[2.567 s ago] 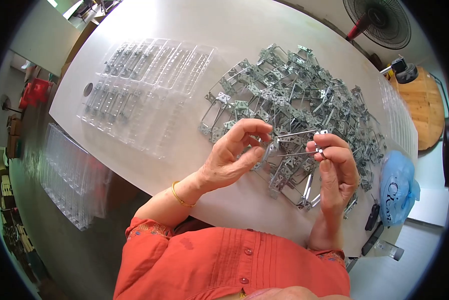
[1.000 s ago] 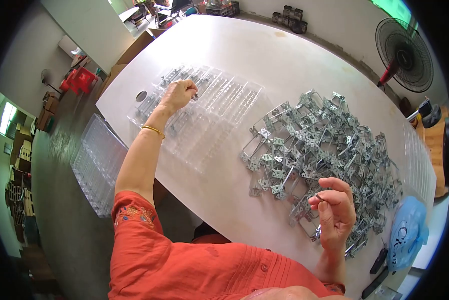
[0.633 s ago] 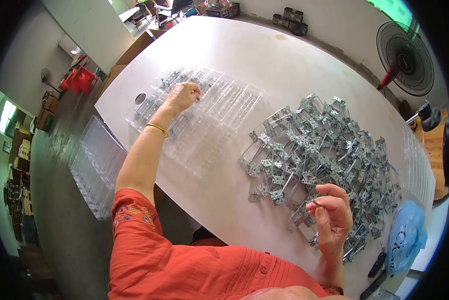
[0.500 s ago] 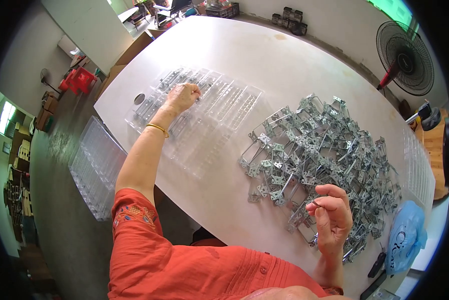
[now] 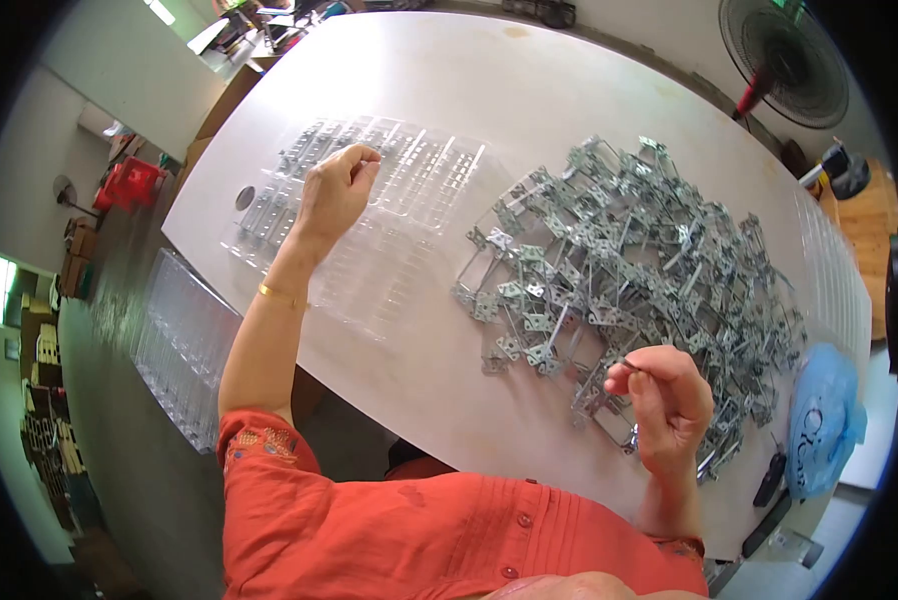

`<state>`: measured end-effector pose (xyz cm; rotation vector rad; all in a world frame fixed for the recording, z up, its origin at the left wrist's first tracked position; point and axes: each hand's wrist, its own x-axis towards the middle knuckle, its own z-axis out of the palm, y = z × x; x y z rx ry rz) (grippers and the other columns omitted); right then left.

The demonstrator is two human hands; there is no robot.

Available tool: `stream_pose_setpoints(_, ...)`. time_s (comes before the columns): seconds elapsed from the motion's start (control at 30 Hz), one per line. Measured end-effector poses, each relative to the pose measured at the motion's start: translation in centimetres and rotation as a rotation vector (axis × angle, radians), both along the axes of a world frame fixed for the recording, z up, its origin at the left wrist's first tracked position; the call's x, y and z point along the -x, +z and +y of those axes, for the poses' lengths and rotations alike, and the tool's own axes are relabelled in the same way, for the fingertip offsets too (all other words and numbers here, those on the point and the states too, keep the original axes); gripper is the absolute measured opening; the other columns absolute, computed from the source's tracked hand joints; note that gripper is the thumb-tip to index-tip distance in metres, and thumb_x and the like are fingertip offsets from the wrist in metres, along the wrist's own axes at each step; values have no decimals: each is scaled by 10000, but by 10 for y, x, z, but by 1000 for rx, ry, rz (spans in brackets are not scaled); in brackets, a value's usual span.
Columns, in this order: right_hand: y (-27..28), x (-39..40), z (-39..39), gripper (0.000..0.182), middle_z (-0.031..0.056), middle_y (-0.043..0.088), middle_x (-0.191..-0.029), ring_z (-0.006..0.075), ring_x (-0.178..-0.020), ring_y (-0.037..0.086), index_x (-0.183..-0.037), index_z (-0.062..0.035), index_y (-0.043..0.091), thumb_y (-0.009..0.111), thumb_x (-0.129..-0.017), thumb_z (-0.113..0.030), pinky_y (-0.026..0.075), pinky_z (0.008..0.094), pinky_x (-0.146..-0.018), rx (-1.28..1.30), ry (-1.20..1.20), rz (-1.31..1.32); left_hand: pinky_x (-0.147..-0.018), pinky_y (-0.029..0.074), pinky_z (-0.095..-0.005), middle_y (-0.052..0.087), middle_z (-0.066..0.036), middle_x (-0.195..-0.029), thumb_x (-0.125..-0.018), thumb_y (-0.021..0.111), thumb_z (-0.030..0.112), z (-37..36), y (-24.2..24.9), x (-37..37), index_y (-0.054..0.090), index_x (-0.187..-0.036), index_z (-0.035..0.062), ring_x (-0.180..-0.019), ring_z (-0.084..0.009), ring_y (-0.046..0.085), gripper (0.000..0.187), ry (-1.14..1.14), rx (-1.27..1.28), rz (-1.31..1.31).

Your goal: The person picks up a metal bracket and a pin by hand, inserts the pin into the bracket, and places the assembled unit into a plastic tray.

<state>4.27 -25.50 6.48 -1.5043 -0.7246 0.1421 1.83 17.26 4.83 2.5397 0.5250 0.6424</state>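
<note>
My left hand is over a clear plastic tray, thumb and forefinger pinched together; what lies between them I cannot make out. Small metal parts sit in the tray's slots on its left side. A second clear tray lies nearer me on the white table. On the right, my right hand is raised at the near edge of a heap of silvery metal brackets. Its thumb and fingers close on a small, thin dark piece, too small to name.
Stacked clear trays stand beside the table's left edge. At the right are a blue plastic bag, a black-handled tool and more clear trays. A round hole pierces the table. A fan stands beyond the table.
The whole view has shifted, so table and trays appear further left and higher. My left hand has turned, showing its thumb against the forefinger. My right hand keeps its pinch.
</note>
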Motion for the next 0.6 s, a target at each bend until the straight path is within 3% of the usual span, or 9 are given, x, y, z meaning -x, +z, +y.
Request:
stream_pose_setpoints(0.03,1,1,-1,113,114,702,-930,147,-775,698,-1040,27,665,608,-948,62,554,260,-653,8,-16,7,-644,474,-261,637,-34,-750,-961,664,93,-27,10,7,725,-1045,25,-699,-88,561,124,-53,65,-46)
stream_pose_setpoints(0.1,5,0,-1,116,98,710,-905,135,-720,697,-1028,28,672,629,-928,69,538,256,-616,148,106,-7,-638,443,-224,595,-1,-764,-960,672,46,-75,22,27,702,-1044,5,-704,-57,514,99,-239,219,-65)
stream_pose_setpoints(0.17,4,0,3,135,96,714,-867,169,-662,694,-1019,12,677,661,-894,62,534,287,-583,227,140,-38,-630,464,-238,617,-11,-814,-935,709,46,-116,27,48,667,-1110,14,-698,-69,538,183,-500,254,-18)
stream_pose_setpoints(0.23,5,3,8,144,113,704,-841,239,-648,688,-1015,-9,677,681,-876,31,534,325,-582,322,236,-233,-614,496,-271,629,-41,-836,-911,754,73,-156,27,68,626,-1144,22,-682,-105,586,270,-628,405,96)
stream_pose_setpoints(0.27,4,6,10,141,121,680,-804,289,-633,661,-996,-25,673,692,-858,-1,520,360,-570,310,255,-238,-611,511,-290,637,-67,-840,-906,767,101,-169,24,73,614,-1140,26,-680,-139,612,289,-689,354,72)
stream_pose_setpoints(0.33,7,9,9,136,117,670,-785,288,-625,656,-989,-27,669,689,-856,-7,515,365,-563,356,301,-241,-586,514,-345,646,-114,-841,-900,774,136,-186,18,80,610,-1081,22,-664,-237,642,269,-766,281,56)
stream_pose_setpoints(0.6,5,18,8,80,97,611,-702,290,-615,641,-944,-52,620,672,-885,-65,500,402,-548,394,388,-307,-532,455,-351,642,-83,-820,-889,713,19,-195,9,91,635,-968,31,-622,-231,601,111,-913,331,45)
